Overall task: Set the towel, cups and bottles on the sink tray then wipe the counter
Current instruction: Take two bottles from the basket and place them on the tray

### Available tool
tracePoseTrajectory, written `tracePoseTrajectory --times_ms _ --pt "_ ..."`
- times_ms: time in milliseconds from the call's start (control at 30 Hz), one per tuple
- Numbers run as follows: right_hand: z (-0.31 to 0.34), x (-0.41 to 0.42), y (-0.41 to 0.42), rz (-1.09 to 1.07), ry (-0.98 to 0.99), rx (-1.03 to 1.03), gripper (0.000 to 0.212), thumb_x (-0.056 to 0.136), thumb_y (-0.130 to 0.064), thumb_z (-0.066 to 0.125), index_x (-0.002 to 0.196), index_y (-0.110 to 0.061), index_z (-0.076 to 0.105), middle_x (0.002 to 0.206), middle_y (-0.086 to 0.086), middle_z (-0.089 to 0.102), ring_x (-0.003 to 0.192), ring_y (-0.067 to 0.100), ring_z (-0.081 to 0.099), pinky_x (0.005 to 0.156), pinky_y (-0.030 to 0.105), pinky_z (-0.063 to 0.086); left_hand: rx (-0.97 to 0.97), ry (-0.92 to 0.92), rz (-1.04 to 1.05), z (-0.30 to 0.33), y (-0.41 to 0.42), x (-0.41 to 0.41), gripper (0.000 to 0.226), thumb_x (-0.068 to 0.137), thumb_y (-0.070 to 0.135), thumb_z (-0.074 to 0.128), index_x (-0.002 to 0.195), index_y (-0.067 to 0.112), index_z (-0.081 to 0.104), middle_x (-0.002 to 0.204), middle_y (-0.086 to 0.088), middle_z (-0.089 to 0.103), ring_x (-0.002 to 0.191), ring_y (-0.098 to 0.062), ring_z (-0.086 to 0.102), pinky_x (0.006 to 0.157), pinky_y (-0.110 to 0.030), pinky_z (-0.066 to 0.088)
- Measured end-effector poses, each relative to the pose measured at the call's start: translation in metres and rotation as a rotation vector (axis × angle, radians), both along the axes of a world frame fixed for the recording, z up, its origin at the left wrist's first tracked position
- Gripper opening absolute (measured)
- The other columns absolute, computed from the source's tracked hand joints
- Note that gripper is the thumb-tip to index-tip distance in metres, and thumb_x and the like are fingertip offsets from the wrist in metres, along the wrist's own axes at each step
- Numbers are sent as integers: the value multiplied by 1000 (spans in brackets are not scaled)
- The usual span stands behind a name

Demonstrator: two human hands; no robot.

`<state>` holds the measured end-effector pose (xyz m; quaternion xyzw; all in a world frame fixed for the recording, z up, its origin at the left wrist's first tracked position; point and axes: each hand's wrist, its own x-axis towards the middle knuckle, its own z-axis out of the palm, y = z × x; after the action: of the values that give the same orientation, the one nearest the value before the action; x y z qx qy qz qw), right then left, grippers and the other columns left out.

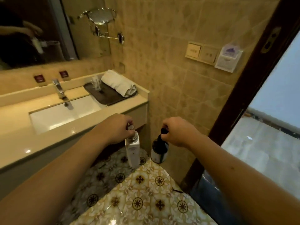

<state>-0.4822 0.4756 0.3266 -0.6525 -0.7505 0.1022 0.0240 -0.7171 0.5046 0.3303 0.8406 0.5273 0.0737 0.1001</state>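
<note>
Bottles, two of them, hanging in the lower middle of the frame, above the patterned floor (146,192) and in front of the tabletop (19,140). White bottle (132,149), tall and square-sided, held by its silver pump top in the left hand (119,127), fingers pinched closed around the neck. Dark bottle (159,150), round, held the same way by its black pump in the right hand (176,130), likewise closed on it. Both bottles roughly upright, close beside each other, not touching.

Step in hand, by the look of it: carrying the bottles toward the tray (112,97). Dark tray sitting at the far right end of the tabletop, middle of the frame, beside the sink (65,112) and tap (59,88). Rolled white towel (119,83) already lying on its right side; a clear glass cup (96,83) standing toward the tray's left side, too blurred to count whether one or two. Wiping not yet begun; no cloth in either hand.

Next move calls for lifting both bottles up over the tabletop edge and setting them on the bare front part of the tray, clear of the cup, which looks easy to knock. Pump-top grips likely to let the bottles swing, so a slow lowering.

Writing: pale label on the dark bottle and faint print on the white one, both unreadable. Wall switch plates (201,53) in the upper right bearing small marks, also illegible.
</note>
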Motion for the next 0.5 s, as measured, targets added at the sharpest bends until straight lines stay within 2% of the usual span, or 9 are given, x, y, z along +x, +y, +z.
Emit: tracePoseTrajectory --times_ms 67,167,267,400,500 --pt "-2 -27 25 48 17 -25 15 87 -37 68 93 -29 57 90 -5 60 76 13 58 59 29 49 -17 -1 75 -7 12 -28 20 84 42 70 82 32 53 81 6 61 80 -19 59 68 -34 48" --pt "-3 -62 62 119 25 -32 21 89 -36 67 106 -23 62 100 0 62 87 19 60 71 36 55 -25 12 173 -16 35 -62 17 85 43 70 89 31 59 86 4 63 79 -17 57 64 -30 42" --pt "-6 -88 107 179 41 -18 25 89 -37 68 108 -22 66 103 0 64 91 21 62 78 40 57 -37 22 271 -22 66 -85 25 85 44 71 103 26 67 90 4 65 79 -15 58 64 -28 43" --pt "-18 -110 179 237 96 -2 22 87 -36 68 105 -23 68 99 0 68 86 19 62 76 38 57 -64 -5 386 -26 123 -104 25 87 39 70 108 26 69 100 2 71 83 -13 63 73 -29 52" --pt "-23 -117 240 287 148 38 21 85 -37 70 101 -24 70 96 -2 69 84 18 63 71 34 54 -64 -9 447 -25 175 -110 22 90 37 67 108 25 69 102 2 71 85 -14 62 71 -28 47"
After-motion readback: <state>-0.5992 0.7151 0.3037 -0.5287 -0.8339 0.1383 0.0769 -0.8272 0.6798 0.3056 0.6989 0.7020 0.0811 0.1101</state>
